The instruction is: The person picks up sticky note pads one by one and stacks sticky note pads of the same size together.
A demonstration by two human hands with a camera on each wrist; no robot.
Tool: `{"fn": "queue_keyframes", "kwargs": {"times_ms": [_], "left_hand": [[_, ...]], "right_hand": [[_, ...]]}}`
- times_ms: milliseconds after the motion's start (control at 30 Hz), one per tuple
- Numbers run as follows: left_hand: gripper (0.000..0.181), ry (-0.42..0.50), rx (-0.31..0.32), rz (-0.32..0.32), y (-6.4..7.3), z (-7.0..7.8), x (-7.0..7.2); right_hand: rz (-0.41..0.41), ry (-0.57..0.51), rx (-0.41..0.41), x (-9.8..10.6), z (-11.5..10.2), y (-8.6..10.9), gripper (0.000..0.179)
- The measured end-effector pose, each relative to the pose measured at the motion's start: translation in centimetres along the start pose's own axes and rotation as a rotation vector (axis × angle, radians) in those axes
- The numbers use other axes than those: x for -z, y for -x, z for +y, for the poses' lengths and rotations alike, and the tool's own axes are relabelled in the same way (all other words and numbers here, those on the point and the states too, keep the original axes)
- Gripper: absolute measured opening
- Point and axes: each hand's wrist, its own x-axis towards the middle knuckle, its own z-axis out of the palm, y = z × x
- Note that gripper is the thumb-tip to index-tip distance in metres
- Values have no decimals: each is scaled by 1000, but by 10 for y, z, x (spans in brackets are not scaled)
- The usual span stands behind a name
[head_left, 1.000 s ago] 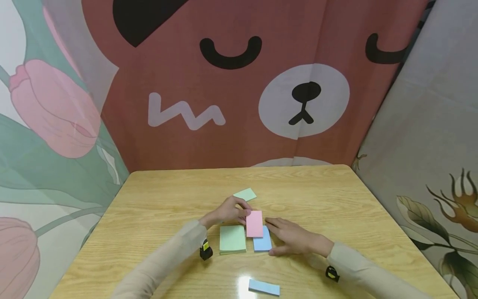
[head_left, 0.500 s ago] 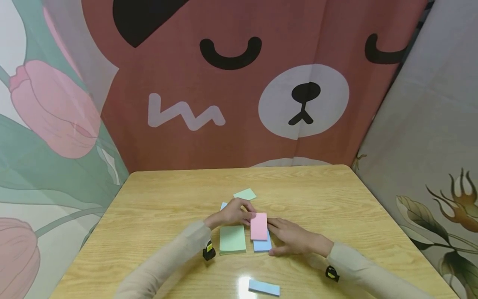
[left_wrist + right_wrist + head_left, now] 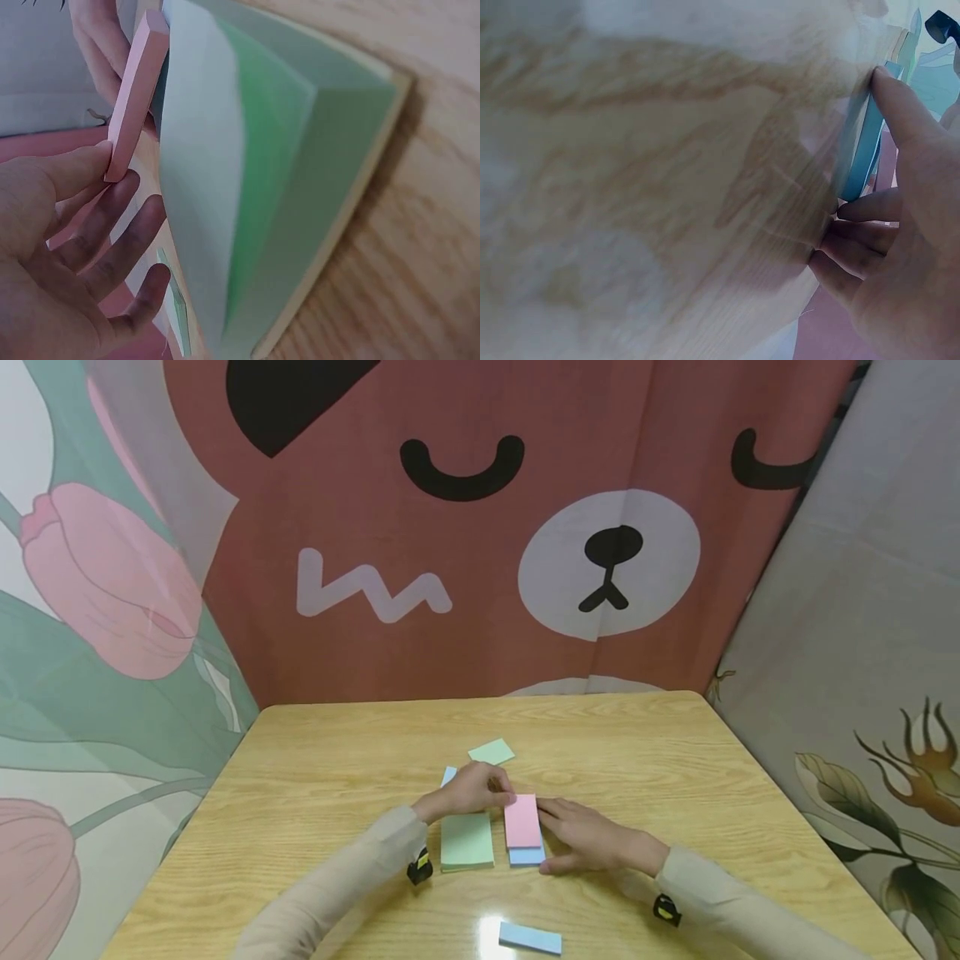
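Note:
In the head view a pink sticky note pad (image 3: 522, 822) lies mostly over a blue sticky note pad (image 3: 527, 857), whose near end shows. My left hand (image 3: 472, 789) pinches the far left corner of the pink pad between thumb and index finger; its other fingers spread apart in the left wrist view. My right hand (image 3: 588, 835) rests on the table at the pads' right side. In the right wrist view, its thumb and index finger touch the long side of the blue pad (image 3: 866, 146). A larger green sticky note pad (image 3: 467, 841) sits just left, its top sheet lifting (image 3: 202, 150).
On the wooden table (image 3: 337, 735), a small green pad (image 3: 492, 752) lies beyond my left hand. A blue piece (image 3: 448, 774) is partly hidden behind that hand. Near the front lies another blue pad (image 3: 530, 937). A printed curtain (image 3: 465, 652) hangs behind the table.
My left hand has moved right and nearer, bringing the pink pad over the blue one so that their sides nearly line up. The right hand has stayed in place.

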Motion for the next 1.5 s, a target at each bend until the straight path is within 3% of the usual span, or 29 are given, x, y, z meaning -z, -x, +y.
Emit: {"fn": "queue_keyframes", "kwargs": {"times_ms": [367, 1500], "left_hand": [[8, -63, 6, -41, 2, 2, -1], [8, -50, -84, -108, 3, 1, -7]], "right_hand": [[3, 26, -2, -1, 0, 0, 92], [23, 80, 20, -3, -3, 0, 83]]}}
